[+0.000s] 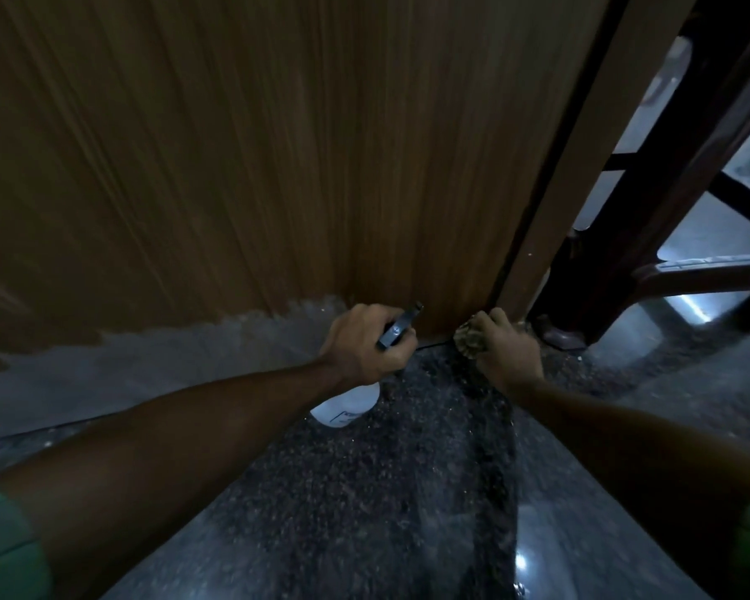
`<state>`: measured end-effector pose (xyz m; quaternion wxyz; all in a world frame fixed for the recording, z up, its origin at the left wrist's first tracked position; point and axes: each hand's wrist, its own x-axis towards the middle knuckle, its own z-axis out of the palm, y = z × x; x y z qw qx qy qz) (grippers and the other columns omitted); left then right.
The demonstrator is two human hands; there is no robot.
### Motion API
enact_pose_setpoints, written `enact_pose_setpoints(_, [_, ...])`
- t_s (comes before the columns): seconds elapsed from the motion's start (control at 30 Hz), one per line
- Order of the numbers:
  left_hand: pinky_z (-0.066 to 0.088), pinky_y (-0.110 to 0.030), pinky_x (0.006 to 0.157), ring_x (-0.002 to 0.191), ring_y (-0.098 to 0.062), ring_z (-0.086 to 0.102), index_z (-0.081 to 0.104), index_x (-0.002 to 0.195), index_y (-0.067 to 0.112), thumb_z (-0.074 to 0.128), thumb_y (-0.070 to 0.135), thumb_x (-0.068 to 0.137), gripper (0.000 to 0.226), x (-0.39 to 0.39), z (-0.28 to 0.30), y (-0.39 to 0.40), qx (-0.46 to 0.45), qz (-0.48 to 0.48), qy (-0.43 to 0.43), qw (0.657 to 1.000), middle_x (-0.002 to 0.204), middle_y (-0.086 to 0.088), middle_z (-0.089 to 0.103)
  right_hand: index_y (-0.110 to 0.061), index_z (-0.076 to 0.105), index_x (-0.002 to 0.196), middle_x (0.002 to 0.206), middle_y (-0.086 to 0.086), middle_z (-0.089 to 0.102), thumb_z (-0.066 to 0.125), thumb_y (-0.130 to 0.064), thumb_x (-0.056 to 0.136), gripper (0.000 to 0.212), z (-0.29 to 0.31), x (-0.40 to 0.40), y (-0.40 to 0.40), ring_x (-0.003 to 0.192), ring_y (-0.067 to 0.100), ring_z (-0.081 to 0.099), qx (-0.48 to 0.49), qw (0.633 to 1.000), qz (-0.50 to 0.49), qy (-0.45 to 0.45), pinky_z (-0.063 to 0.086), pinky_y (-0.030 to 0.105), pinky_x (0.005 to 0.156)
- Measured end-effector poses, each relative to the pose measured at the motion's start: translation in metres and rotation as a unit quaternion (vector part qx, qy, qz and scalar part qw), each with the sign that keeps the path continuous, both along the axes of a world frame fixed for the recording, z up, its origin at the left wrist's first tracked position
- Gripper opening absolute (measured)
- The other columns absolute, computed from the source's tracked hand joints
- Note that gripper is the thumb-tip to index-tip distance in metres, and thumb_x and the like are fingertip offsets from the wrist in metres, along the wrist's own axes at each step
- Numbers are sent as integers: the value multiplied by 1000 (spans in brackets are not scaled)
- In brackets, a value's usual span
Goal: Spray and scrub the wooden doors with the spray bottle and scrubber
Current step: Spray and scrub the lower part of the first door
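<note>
A brown wooden door (243,158) fills the upper view, its bottom edge just above the floor. My left hand (360,344) grips the dark trigger head of a white spray bottle (347,404), nozzle pointing at the door's lower right corner. The bottle's body hangs below my wrist. My right hand (507,348) presses a tan scrubber (468,339) against the door's bottom corner, next to the door's edge (581,166).
A dark wooden frame with crossbars (685,175) stands right of the door, and a dark chair-like leg (555,335) rests on the floor beside my right hand. The floor is dark speckled stone (386,491), paler grey (170,365) along the door's base.
</note>
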<state>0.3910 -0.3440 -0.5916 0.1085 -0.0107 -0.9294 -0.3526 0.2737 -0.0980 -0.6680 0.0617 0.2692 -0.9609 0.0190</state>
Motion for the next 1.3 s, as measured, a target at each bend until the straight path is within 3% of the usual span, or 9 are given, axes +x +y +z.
enact_pose_setpoints(0.07, [32,-30,49,44,-14,45,46,62,14,60,35,92,39,-2,-2,4,7,-4,1,1000,50,4,48,-20,54,130,122,7,48,73,-7,77,58,-9,2,-6,82,37,62,-16,999,34,35,49,38,57])
enact_pose_setpoints(0.13, [32,-29,49,43,-13,44,45,60,18,60,35,92,39,-4,-3,5,10,-6,0,1000,49,5,48,-21,65,122,117,9,53,65,-6,83,42,-15,-3,-11,82,33,62,22,974,176,138,51,38,58])
enact_pose_setpoints(0.27, [32,-29,50,43,-11,44,45,60,23,61,33,93,39,-6,-3,1,5,-6,1,1000,49,7,48,-20,75,108,121,8,60,36,-18,101,39,4,-21,-40,96,28,58,183,851,410,272,46,39,76])
enact_pose_setpoints(0.4, [34,-31,49,45,-16,50,49,63,15,59,38,92,38,-5,-3,-7,-3,5,-2,1000,50,3,52,-20,76,109,129,8,57,32,-19,106,43,2,-48,-7,104,28,55,270,813,427,290,42,40,83])
enact_pose_setpoints(0.57, [31,-30,48,45,-22,49,49,62,11,62,32,93,39,-5,2,-13,-4,3,6,1000,50,0,51,-20,75,113,140,9,42,63,-31,100,21,13,-75,14,113,32,42,332,784,434,293,41,42,87])
enact_pose_setpoints(0.73, [28,-18,44,44,-11,47,46,59,22,67,25,96,43,-3,5,-15,-18,4,5,1000,48,8,46,-26,68,130,135,8,45,47,-27,103,34,9,-46,-19,107,27,47,225,805,442,325,36,39,82])
enact_pose_setpoints(0.87, [30,-16,47,48,-7,54,50,62,30,68,24,96,39,5,-1,-23,-28,-8,3,1000,51,10,51,-29,69,127,131,8,43,63,-34,94,33,9,-12,-87,105,25,45,183,795,473,332,41,37,81])
enact_pose_setpoints(1.13, [26,-28,49,43,-11,47,43,58,24,61,35,89,38,35,0,-66,-54,46,-25,997,49,9,50,-24,71,122,135,7,46,46,-29,106,30,12,-31,-63,107,26,42,282,756,471,357,32,39,85])
enact_pose_setpoints(1.3, [27,-27,47,45,-12,51,45,59,24,67,30,93,41,41,8,-78,-71,53,-21,996,50,5,52,-21,56,132,131,8,49,38,-24,107,31,27,0,-103,101,26,46,134,812,421,380,34,39,79])
